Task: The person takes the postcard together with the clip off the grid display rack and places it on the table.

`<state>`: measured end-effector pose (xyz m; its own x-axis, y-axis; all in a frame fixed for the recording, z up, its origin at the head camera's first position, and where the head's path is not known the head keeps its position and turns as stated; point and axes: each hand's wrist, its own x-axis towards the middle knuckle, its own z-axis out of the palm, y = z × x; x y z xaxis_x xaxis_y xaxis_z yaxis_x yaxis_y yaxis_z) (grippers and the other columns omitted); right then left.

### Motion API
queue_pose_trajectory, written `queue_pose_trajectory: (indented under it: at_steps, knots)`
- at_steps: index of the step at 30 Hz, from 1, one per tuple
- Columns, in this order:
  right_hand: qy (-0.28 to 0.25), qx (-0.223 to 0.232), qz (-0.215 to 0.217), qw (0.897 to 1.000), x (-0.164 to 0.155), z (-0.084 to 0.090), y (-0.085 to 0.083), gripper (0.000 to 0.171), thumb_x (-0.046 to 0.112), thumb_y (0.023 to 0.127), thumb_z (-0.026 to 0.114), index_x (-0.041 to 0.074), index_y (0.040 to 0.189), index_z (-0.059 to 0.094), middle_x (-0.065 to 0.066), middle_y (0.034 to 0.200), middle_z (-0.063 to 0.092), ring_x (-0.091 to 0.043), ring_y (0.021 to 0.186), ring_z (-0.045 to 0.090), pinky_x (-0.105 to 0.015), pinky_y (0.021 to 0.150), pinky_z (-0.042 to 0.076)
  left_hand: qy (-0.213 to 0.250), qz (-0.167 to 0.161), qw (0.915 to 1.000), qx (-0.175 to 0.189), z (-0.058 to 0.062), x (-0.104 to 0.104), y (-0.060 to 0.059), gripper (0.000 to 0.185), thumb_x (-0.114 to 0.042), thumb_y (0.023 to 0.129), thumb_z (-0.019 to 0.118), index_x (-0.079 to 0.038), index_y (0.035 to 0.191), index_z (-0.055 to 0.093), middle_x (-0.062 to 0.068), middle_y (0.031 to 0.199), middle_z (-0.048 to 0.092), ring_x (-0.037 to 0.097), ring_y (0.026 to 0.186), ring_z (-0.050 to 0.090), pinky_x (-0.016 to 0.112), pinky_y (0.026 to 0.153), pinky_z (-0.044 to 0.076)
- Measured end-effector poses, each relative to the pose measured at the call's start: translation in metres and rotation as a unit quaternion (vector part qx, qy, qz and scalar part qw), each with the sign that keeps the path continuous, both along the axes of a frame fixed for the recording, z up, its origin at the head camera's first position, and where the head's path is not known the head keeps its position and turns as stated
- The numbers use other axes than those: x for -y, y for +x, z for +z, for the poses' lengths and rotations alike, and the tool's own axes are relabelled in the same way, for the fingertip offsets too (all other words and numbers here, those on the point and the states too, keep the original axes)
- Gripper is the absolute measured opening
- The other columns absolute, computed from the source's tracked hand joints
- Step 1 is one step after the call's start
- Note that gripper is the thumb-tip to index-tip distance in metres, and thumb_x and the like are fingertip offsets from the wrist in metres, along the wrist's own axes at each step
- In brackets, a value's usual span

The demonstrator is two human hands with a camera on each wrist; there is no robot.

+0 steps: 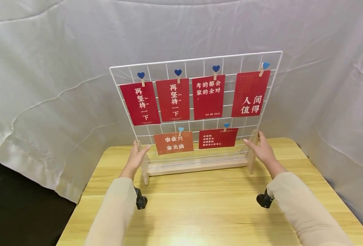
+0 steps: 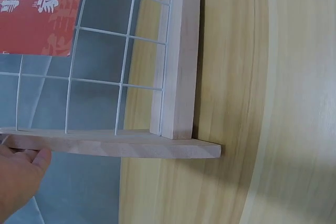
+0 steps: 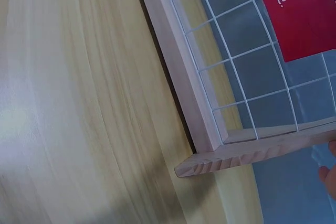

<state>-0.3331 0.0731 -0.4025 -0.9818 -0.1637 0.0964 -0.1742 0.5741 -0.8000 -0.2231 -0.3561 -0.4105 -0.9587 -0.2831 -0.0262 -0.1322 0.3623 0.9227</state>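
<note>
A white wire grid display stand [image 1: 227, 91] stands upright on its wooden base, whose crossbar [image 1: 197, 166] runs between two end pieces. My left hand [image 1: 134, 159] grips the upper part of the left wooden end piece [image 2: 136, 148]. On the other side my right hand [image 1: 265, 150] holds the right end piece [image 3: 252, 153], thumb pointing inward. Red cards hang on the grid from wooden clips with blue hearts: several in an upper row, such as the far-right card [image 1: 250, 94], and two below, an orange-red card [image 1: 173, 142] and a dark red card [image 1: 218, 138].
The stand is near the back of a light wood-grain table [image 1: 197, 205]. Grey fabric [image 1: 77, 68] hangs behind and at both sides. Black camera units [image 1: 140, 199] are worn at the wrists, below beige sleeves. A black area [image 1: 21, 205] lies at lower left.
</note>
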Motion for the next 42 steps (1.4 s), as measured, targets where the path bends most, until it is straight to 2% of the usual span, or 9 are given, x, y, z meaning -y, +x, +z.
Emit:
queue_pose_trajectory:
  at_steps: [6,14,21,32,42]
  knots:
    - [-0.002,0.004,0.001,1.0,-0.0025,-0.0017,-0.0012,0.087,0.052,0.083,0.044,0.0,0.136,-0.001,-0.031,0.135,0.012,-0.049,0.117,0.017,-0.064,0.088,0.019,0.01,-0.008,0.9997,0.019,0.0023,0.0002,-0.0005,0.079,-0.037,0.088,0.043,-0.01,0.136,-0.015,0.01,0.142,-0.011,0.027,0.127,-0.009,0.048,0.1,-0.003]
    - [-0.002,0.003,0.006,1.0,-0.0021,-0.0009,-0.0004,0.088,0.053,0.083,0.043,-0.002,0.136,-0.001,-0.031,0.135,0.012,-0.049,0.118,0.016,-0.063,0.088,0.018,0.034,-0.013,0.9992,0.016,0.0033,0.0021,0.0003,0.082,-0.04,0.087,0.044,-0.01,0.135,-0.015,0.006,0.142,-0.011,0.023,0.127,-0.01,0.045,0.101,-0.003]
    - [0.004,0.004,0.01,1.0,-0.0013,0.0018,0.0016,0.087,0.051,0.084,0.042,-0.004,0.135,-0.001,-0.032,0.134,0.011,-0.05,0.118,0.014,-0.063,0.089,0.017,0.005,-0.009,0.9997,0.022,0.0052,0.0023,0.0003,0.082,-0.04,0.087,0.044,-0.009,0.136,-0.015,0.008,0.143,-0.009,0.026,0.128,-0.008,0.047,0.101,-0.001]
    - [0.01,0.001,0.009,1.0,-0.0028,0.0015,-0.0016,0.086,0.049,0.084,0.042,-0.005,0.135,-0.001,-0.033,0.134,0.012,-0.05,0.117,0.015,-0.064,0.088,0.018,0.005,-0.01,0.9994,0.033,0.0078,0.0004,-0.0011,0.082,-0.039,0.087,0.045,-0.01,0.136,-0.013,0.01,0.142,-0.009,0.028,0.128,-0.006,0.049,0.1,0.0]
    - [0.014,0.005,0.013,1.0,-0.0033,0.0026,-0.0037,0.085,0.049,0.085,0.043,-0.006,0.134,0.0,-0.033,0.133,0.011,-0.05,0.118,0.013,-0.063,0.089,0.016,-0.047,-0.012,0.9979,0.043,0.0081,0.0023,-0.0015,0.082,-0.038,0.087,0.045,-0.008,0.136,-0.014,0.014,0.142,-0.004,0.031,0.127,-0.001,0.05,0.1,0.005]
